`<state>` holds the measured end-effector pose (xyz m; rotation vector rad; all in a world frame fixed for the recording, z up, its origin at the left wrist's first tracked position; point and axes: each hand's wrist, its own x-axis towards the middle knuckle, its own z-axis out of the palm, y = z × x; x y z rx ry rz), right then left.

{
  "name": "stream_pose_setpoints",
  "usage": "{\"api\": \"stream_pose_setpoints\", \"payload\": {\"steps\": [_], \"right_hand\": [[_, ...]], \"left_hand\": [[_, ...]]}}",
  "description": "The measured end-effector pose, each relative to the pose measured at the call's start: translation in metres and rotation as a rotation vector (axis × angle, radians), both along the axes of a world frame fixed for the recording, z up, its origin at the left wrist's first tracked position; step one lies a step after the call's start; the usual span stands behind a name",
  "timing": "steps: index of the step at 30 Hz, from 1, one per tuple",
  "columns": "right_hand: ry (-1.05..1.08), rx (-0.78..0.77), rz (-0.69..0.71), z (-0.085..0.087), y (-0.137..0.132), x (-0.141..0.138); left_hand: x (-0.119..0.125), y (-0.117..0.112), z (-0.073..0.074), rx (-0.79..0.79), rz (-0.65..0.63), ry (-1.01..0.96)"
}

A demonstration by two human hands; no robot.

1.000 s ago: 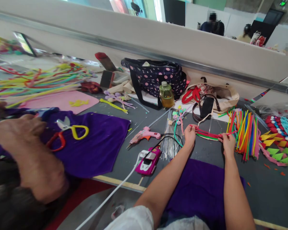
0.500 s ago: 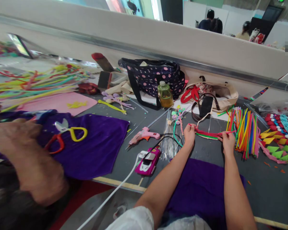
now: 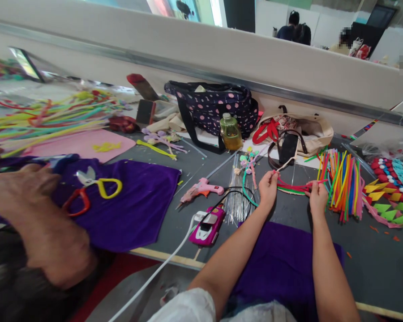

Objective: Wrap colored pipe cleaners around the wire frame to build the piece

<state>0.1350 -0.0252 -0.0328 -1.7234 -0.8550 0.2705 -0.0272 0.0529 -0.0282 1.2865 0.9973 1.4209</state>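
Observation:
My left hand (image 3: pixel 267 186) pinches one end of a red pipe cleaner (image 3: pixel 293 186) above the grey table (image 3: pixel 372 259). My right hand (image 3: pixel 318 195) pinches its other end, so the strand sags in a shallow curve between them. Under it lie more red and green pipe cleaners (image 3: pixel 290 191). A thick bundle of multicoloured pipe cleaners (image 3: pixel 342 181) lies just right of my right hand. A purple cloth (image 3: pixel 282 264) sits beneath my forearms.
A pink glue gun (image 3: pixel 201 188), a pink car-shaped power strip (image 3: pixel 208 226) and thin wires (image 3: pixel 237 201) lie left of my hands. Behind stand a dotted bag (image 3: pixel 215 107), a bottle (image 3: pixel 230 132) and a tote bag (image 3: pixel 309 132). Another person's arm (image 3: pixel 36 214) rests on a purple cloth (image 3: pixel 137 201) with scissors (image 3: pixel 94 188).
The red pipe cleaner went from stretched straight to a sagging curve as my hands shifted slightly closer and lower. The other person's arm barely moved.

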Motion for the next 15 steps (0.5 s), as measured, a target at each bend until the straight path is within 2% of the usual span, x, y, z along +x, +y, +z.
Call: {"api": "stream_pose_setpoints", "payload": {"steps": [3, 7, 10, 15], "right_hand": [[-0.261, 0.005, -0.017, 0.012, -0.003, -0.010], [-0.518, 0.076, 0.054, 0.025, -0.005, -0.025], [-0.615, 0.086, 0.074, 0.028, -0.005, -0.034], [-0.661, 0.103, 0.152, 0.027, -0.003, -0.039]], "left_hand": [[0.000, -0.007, 0.009, 0.096, 0.020, 0.085], [0.000, -0.015, 0.019, 0.199, -0.020, 0.107], [0.002, -0.018, 0.022, 0.233, -0.053, 0.101], [0.005, -0.021, 0.019, 0.189, -0.070, 0.068]]}}
